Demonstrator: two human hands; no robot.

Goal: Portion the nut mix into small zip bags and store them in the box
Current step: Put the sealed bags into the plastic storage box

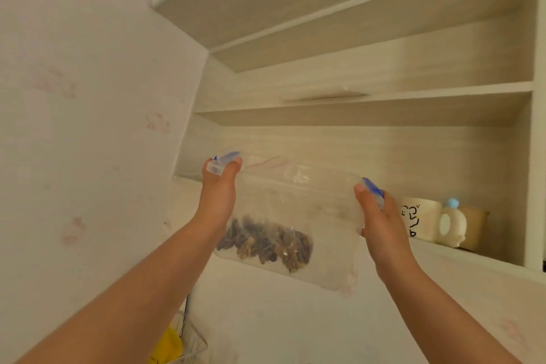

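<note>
Box [295,216], clear, nut bag [266,242] inside, raised toward shelf [443,248]; I hold it by 2 ends, left hand [220,186], right hand [381,216] clamping blue latches. Risk: tilted box slips, hits mug [419,216].

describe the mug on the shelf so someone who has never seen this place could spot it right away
Look at the lowest shelf of the pale wall unit, at its right end, just right of the right hand. The white mug stands there upright, beside a small white bottle with a blue cap. Only the mug bears black handwritten-style marks on its side.
</note>
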